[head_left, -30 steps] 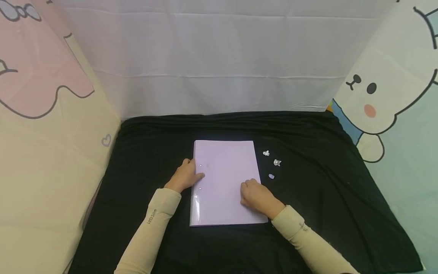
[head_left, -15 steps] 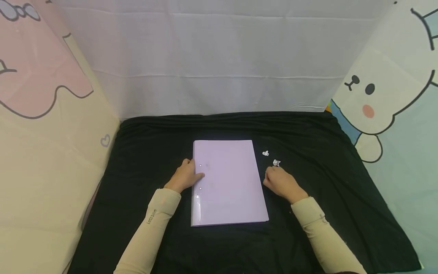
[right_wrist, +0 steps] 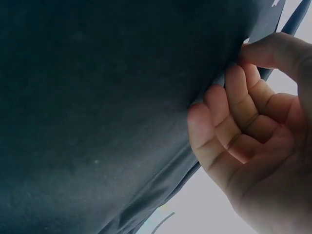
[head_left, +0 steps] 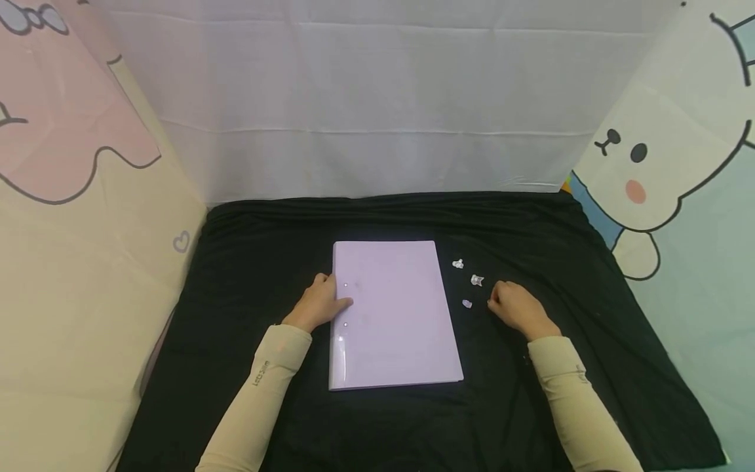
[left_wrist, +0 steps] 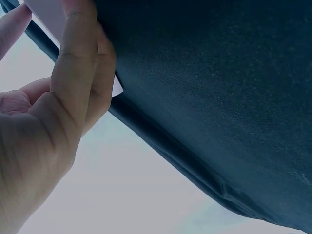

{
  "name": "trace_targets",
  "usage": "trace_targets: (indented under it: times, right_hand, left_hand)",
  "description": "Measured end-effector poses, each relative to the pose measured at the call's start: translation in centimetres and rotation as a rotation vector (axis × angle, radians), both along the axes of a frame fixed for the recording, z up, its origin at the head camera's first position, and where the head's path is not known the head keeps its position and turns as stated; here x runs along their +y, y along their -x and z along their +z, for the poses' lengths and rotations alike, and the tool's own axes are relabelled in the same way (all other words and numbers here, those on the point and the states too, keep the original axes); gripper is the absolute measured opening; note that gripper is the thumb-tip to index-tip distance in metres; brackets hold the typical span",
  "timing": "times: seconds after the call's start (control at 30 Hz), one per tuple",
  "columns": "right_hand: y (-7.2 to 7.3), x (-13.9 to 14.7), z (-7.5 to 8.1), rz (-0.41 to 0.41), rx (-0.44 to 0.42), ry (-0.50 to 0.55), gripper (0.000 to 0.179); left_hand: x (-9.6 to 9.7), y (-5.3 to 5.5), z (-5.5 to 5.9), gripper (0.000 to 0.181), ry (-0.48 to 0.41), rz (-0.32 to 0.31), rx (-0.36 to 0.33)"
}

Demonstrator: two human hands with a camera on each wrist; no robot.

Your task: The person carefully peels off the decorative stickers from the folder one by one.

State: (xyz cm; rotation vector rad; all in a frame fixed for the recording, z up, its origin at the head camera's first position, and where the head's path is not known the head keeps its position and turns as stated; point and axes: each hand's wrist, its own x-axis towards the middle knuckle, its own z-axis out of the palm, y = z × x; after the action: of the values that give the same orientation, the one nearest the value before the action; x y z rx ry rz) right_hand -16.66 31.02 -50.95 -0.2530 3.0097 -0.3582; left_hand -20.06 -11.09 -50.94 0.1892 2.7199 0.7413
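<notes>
Lilac plastic, it seems, covers the folder (head_left: 395, 314), which lies flat on the black cloth (head_left: 584, 387) just as it does half a second earlier; the change is all on its right. The right hand (head_left: 520, 309) is well off the folder's face, where its fingers are a second ago, and now sits on the far side of the small pieces. That uncovers the near piece (head_left: 467, 304), hidden behind the hand half a second back; the middle piece (head_left: 477, 280) and far piece (head_left: 458, 263) stay where they are, so all three lie apart on the cloth beside the folder's right edge. The right hand's fingers curl in, thumb tip drawn to them, with nothing seen held; a pale fleck past the thumb in the right wrist view is too small to name. The left hand (head_left: 315, 303) keeps its grip on the folder's left edge, thumb on top near the two small studs. For the work in hand, I judge, this means the folder is steadied from one side only, its face open but for that thumb, while the right hand is free and nearest the pieces, none of them visibly touched.
</notes>
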Motion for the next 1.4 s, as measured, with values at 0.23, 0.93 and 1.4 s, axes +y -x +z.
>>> trace_targets:
  times: [0.23, 0.93, 1.4]
  right_hand:
    - [-0.2, -0.2, 0.5, -0.001, 0.041, 0.000, 0.010]
    - [0.5, -8.7, 4.5, 0.178, 0.106, 0.059, 0.021]
    - [-0.1, -10.8, 1.7, 0.272, 0.029, 0.078, 0.023]
  left_hand:
    - [-0.2, 0.0, 0.1, 0.074, -0.034, 0.004, 0.006]
    - [-0.9, -0.3, -0.3, 0.072, -0.083, 0.027, 0.024]
    - [-1.8, -1.0, -0.7, 0.069, -0.238, 0.103, 0.020]
